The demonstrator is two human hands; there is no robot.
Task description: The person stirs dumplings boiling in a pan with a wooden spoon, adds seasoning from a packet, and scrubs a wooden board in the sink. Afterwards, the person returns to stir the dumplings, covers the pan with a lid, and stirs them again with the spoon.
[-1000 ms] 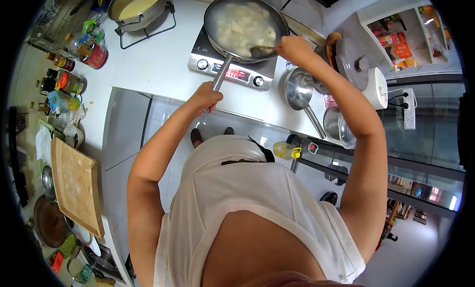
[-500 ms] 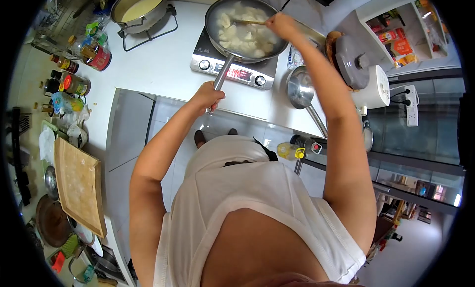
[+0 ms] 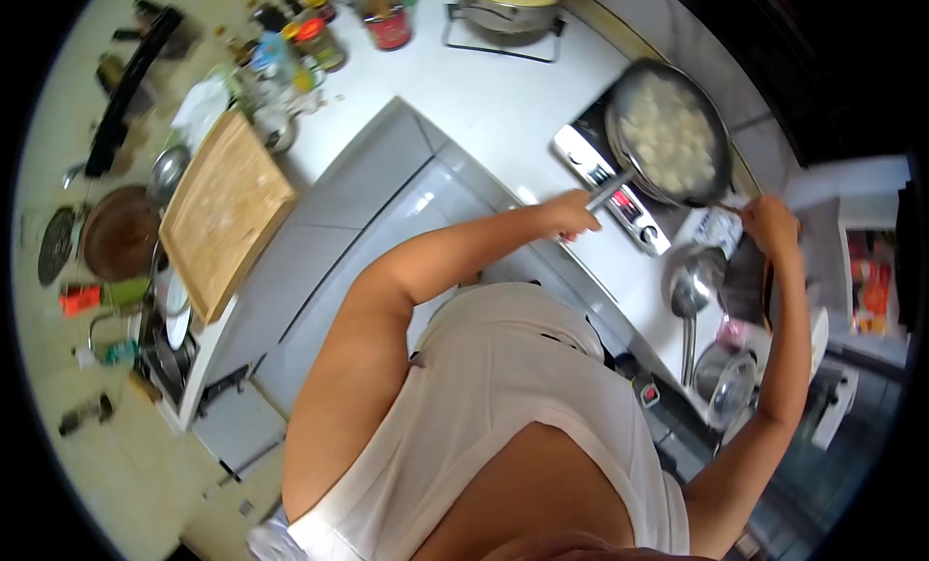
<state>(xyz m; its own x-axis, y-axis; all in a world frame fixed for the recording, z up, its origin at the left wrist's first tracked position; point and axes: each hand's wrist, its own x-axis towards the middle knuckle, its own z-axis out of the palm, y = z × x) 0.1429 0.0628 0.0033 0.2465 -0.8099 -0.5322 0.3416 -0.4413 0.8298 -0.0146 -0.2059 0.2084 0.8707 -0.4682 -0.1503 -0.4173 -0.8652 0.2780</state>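
Note:
A dark frying pan [image 3: 721, 125] rests on the silver-edged cooktop [image 3: 581, 154], with pale pieces of food [image 3: 668, 135] in cloudy liquid inside it. My left hand [image 3: 569, 215] is wrapped round the pan's metal handle [image 3: 612, 187]. At the pan's lower right rim, my right hand [image 3: 771, 224] grips a thin wooden utensil [image 3: 728, 208]; its far end is hard to make out against the rim.
A metal ladle-like pan [image 3: 695, 280] lies right of the cooktop, near a steel pot [image 3: 726, 372]. A pot of yellowish liquid [image 3: 511, 17] stands on a burner at the top. Bottles and jars [image 3: 319, 43] and a wooden board [image 3: 227, 212] are at left.
The view has turned, so the pan and cooktop now appear farther right and tilted. My right hand with the utensil has moved from over the food to the pan's rim. My left hand still holds the handle.

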